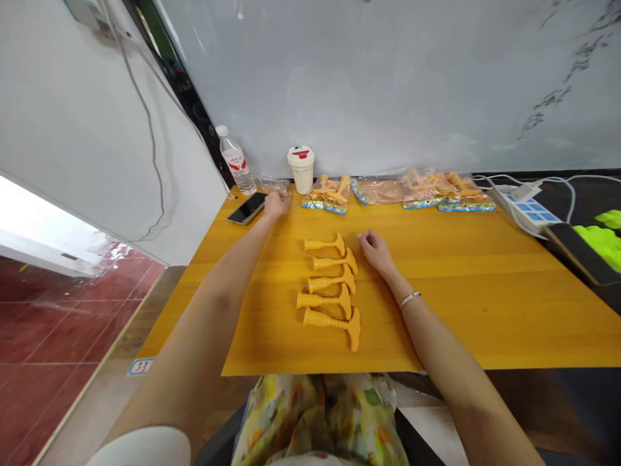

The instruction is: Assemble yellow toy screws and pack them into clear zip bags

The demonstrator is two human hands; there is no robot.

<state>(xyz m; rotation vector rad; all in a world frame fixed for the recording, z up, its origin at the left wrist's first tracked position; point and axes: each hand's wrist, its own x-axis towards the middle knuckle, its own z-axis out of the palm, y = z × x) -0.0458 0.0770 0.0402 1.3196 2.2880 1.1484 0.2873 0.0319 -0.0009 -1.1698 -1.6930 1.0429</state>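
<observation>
My left hand (pixel 276 203) reaches to the back left of the table, its fingers bunched on a crinkled clear plastic bag (pixel 268 184). Just left of it lies a dark-screened phone (pixel 248 208). My right hand (pixel 376 251) rests on the tabletop with fingers curled in and nothing visible in them. Beside it, in a column, lie several orange-yellow T-shaped plastic pieces with ridged shafts, the farthest T-shaped piece (pixel 327 244) closest to my right hand and the nearest T-shaped piece (pixel 334 321) toward the front edge. Their crossbars point right.
Along the back stand a water bottle (pixel 236 162) and a white lidded cup (pixel 301 171). Clear packets of orange pieces (pixel 330 193) lie to their right, more packets (pixel 436 189) beyond. A power strip (pixel 528 206) with white cables sits at the right, near bright green pieces (pixel 599 243).
</observation>
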